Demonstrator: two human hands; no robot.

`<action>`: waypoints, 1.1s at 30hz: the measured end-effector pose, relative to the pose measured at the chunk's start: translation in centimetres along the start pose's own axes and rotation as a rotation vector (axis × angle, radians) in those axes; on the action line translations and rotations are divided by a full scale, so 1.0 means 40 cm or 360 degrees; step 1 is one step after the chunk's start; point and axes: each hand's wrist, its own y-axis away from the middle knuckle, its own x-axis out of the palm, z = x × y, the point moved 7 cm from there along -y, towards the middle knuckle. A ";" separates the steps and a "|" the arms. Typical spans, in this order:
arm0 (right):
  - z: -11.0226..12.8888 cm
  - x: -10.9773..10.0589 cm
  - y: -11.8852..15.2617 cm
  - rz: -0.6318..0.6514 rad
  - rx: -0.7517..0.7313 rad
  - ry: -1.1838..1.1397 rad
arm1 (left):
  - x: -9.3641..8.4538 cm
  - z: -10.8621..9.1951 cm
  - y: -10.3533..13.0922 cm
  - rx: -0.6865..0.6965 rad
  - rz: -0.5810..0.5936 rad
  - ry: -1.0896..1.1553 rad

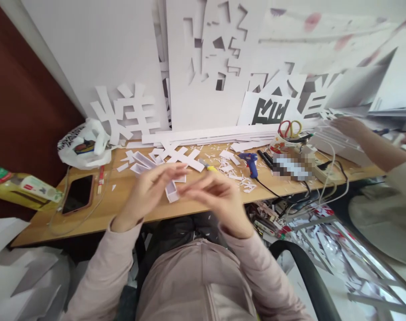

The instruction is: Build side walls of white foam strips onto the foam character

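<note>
My left hand hovers over the front of the table, its fingers stretched out to the right and nothing visible in them. Opposite it, my right hand points left, thumb and fingertips close together and blurred; whether anything small is between them cannot be made out. A white box-like foam board piece lies between and below the hands, close to the right fingertips and partly hidden. Behind my left hand lie more white raised-edge pieces and flat cut strokes. A yellow-handled cutter rests beyond my right hand.
A blue glue gun with a black cord lies among white scraps. Farther right are scissors in a cup and a power strip. Left are a phone, bottle and plastic bag. Another person's arm reaches in.
</note>
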 end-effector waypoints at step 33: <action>-0.001 -0.415 0.117 -0.1007 0.0247 0.0658 | 0.360 0.222 -0.007 -0.1146 0.0624 0.1264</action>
